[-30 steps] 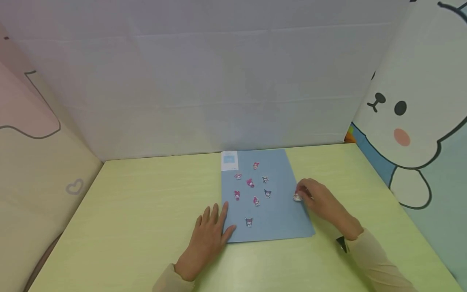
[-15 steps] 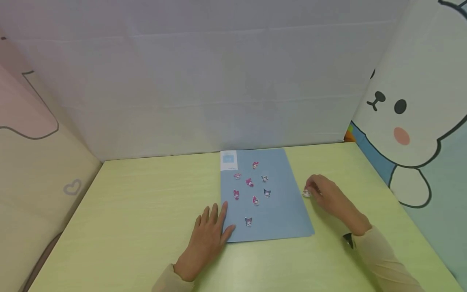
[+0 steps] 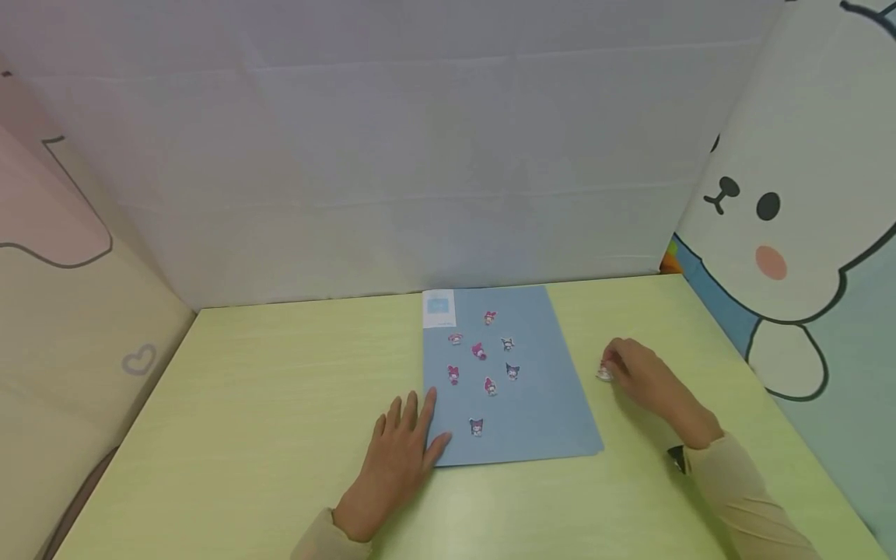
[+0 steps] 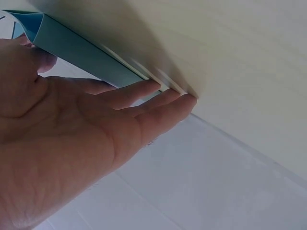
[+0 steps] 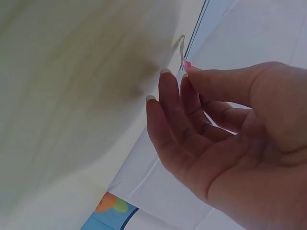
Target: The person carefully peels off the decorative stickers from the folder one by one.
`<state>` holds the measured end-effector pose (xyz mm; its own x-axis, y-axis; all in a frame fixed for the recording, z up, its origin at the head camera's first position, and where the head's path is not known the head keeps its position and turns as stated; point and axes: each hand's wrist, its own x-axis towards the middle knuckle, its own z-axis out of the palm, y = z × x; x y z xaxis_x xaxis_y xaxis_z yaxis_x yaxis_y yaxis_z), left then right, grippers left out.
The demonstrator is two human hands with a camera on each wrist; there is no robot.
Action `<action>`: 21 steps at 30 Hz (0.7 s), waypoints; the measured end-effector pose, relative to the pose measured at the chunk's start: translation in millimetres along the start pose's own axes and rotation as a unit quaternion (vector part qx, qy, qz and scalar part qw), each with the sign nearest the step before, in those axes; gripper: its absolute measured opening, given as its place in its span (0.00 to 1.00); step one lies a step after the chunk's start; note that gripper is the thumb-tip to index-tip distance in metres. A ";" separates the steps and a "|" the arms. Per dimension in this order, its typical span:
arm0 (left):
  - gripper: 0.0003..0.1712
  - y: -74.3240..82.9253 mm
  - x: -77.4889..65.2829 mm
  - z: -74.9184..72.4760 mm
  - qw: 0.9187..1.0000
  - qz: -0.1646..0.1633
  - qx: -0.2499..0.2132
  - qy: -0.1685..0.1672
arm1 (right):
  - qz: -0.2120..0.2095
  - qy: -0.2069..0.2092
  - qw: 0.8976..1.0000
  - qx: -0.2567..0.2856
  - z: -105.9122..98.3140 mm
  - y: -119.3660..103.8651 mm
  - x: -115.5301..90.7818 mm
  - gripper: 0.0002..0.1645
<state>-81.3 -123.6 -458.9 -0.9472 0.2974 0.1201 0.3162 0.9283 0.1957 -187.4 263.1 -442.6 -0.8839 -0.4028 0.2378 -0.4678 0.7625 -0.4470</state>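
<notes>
A blue folder point(image 3: 542, 416) lies on the table, with several small cartoon character stickers point(image 3: 479, 351) on its cover. My left hand point(image 3: 393, 468) rests with straight fingers at its lower left side, the thumb over the cover. In the left wrist view the folder's spine point(image 4: 86, 52) runs beside those fingers, which touch the table. To the right of the folder, my right hand point(image 3: 647, 383) pinches a small white and pink sticker point(image 3: 603, 372) between thumb and forefinger. The right wrist view shows this sticker point(image 5: 183, 52) nearly edge-on, the other fingers loosely bent.
The pale yellow-green table point(image 3: 280, 389) stretches out on both sides of the folder. A white label point(image 3: 439, 309) sits at the folder's top left corner. Behind stands a white wall sheet point(image 3: 420, 171), and a cartoon-printed panel point(image 3: 791, 233) rises along the right edge.
My right hand has moved right with the sticker, from over the folder's right edge to above the table beside it. The left hand has stayed where it was.
</notes>
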 end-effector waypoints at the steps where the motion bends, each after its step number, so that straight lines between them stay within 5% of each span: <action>1: 0.38 0.1 -0.1 -0.3 1.000 0.000 0.001 -0.001 | 0.004 -0.003 1.000 0.002 0.0 0.0 -0.6 0.07; 21: 0.37 -0.1 0.1 -0.3 1.000 0.013 0.015 0.019 | 0.059 -0.024 0.998 -0.006 3.4 2.4 -4.5 0.07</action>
<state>-81.4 -123.7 -458.6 -0.9358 0.3131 0.1620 0.3383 0.9268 0.1631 -184.6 265.1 -447.7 -0.9318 -0.3339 0.1423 -0.3609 0.8118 -0.4591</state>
